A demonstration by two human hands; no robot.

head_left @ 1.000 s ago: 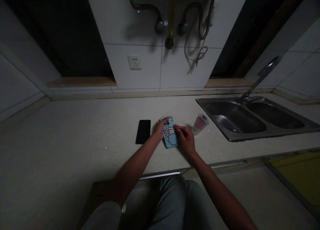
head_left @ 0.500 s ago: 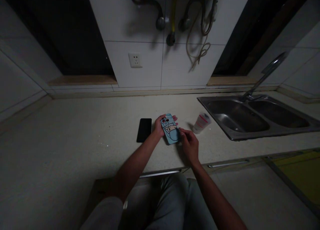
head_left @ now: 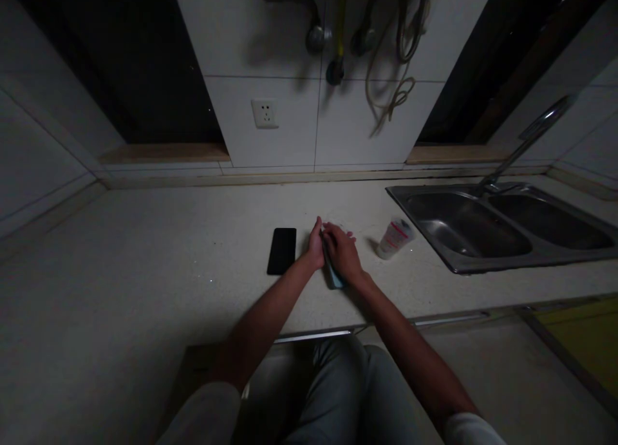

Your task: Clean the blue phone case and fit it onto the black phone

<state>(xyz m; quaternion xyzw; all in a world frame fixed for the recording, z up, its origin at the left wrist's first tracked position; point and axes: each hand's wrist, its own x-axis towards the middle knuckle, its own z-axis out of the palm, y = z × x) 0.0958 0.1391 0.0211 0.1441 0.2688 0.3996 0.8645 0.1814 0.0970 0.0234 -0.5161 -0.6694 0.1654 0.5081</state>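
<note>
Blue phone case, pinched between left hand and right hand, black smartphone beside, bottle nearby

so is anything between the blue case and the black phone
Just the left hand: it's against the side of the blue case that faces the black phone. No other object shows between them.
</note>
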